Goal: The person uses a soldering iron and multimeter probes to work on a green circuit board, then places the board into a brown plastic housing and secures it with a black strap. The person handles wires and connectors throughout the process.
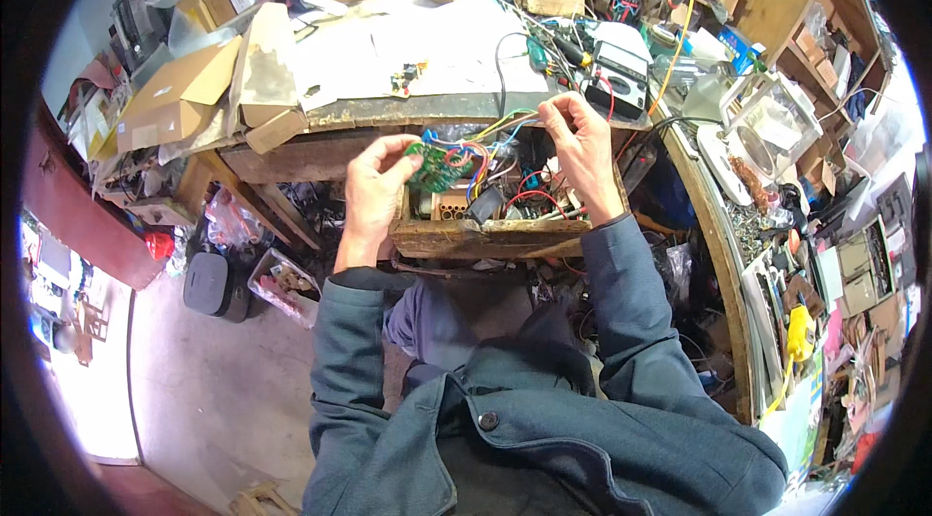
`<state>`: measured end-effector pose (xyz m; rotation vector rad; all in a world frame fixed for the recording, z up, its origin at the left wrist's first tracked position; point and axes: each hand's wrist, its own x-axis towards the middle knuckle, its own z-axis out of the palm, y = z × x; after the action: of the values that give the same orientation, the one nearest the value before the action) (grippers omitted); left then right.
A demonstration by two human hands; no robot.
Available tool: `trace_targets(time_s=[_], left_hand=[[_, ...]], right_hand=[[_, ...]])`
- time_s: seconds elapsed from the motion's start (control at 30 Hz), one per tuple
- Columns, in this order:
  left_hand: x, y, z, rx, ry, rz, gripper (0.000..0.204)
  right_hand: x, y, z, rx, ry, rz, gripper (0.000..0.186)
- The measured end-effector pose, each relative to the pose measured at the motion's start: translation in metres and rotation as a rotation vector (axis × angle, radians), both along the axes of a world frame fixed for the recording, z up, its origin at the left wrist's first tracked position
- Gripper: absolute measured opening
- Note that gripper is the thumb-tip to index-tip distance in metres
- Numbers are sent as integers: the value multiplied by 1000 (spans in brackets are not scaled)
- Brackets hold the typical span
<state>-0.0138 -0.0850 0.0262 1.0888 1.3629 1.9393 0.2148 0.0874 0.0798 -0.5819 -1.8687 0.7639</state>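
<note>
Over an open wooden drawer (485, 242), my left hand (383, 176) grips a green circuit board (437, 166) by its left side. Coloured wires (485, 140) come off the board, several looping down into the drawer. My right hand (573, 142) is up and to the right, thumb and forefinger pinched on the thin wire ends. Inside the drawer lie tangled red, black and yellow leads, small parts and a dark block (485, 203).
The bench top (379, 40) holds white sheets, cardboard boxes (170, 94), a small electronic part (408, 77) and a pale meter-like device (616, 79) with cables. A cluttered side bench (728, 322) is at my right. A dark case (216, 285) and a bin (282, 288) stand on the floor.
</note>
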Motion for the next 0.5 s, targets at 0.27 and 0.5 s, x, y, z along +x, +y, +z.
trace_targets(time_s=[0.27, 0.5], left_hand=[[46, -12, 72, 139, 666, 205, 18], [53, -12, 67, 143, 682, 376, 37]], right_hand=[[-1, -45, 44, 301, -231, 468, 45], [5, -28, 18, 201, -273, 293, 32]])
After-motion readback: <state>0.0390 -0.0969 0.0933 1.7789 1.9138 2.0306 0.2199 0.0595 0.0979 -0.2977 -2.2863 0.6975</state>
